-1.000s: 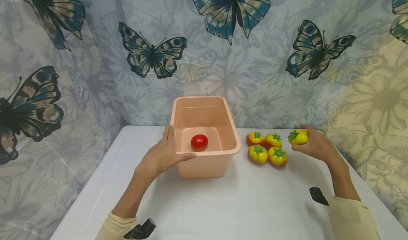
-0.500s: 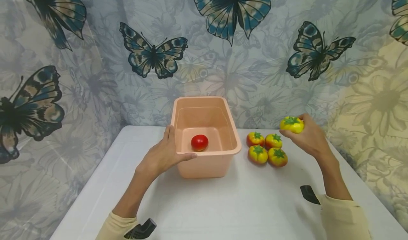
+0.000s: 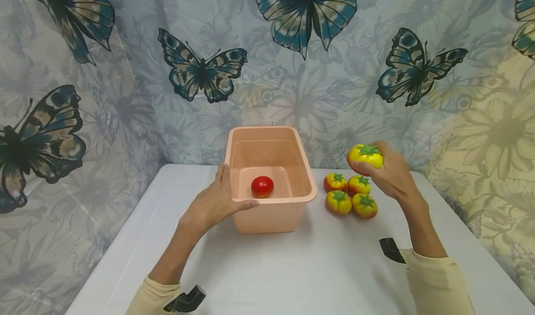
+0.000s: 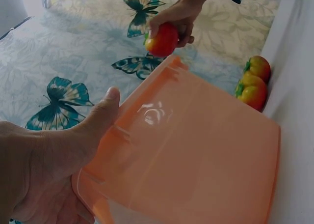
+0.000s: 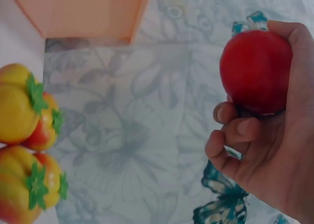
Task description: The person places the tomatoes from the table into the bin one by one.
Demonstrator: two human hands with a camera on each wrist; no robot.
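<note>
My left hand [image 3: 214, 204] grips a peach-coloured plastic bin [image 3: 267, 217] at its near left corner, thumb along the front rim and fingers on the left side. A red toy tomato [image 3: 262, 187] lies on the bin's floor. In the air to the right, my right hand [image 3: 390, 171] holds another toy tomato [image 3: 364, 158], yellow on top with a green leafy crown. Its underside is smooth and red in the right wrist view. Below that hand, several more yellow-red toy tomatoes [image 3: 338, 202] sit in a tight cluster on the table.
The white table [image 3: 276, 273] meets a fabric backdrop [image 3: 317, 96] printed with butterflies and flowers at the back and sides. The tomato cluster stands just right of the bin, beyond a small gap.
My right hand has lifted the toy tomato from the table's right side and carried it up and left, above the cluster. The left hand and the bin have stayed in place.
</note>
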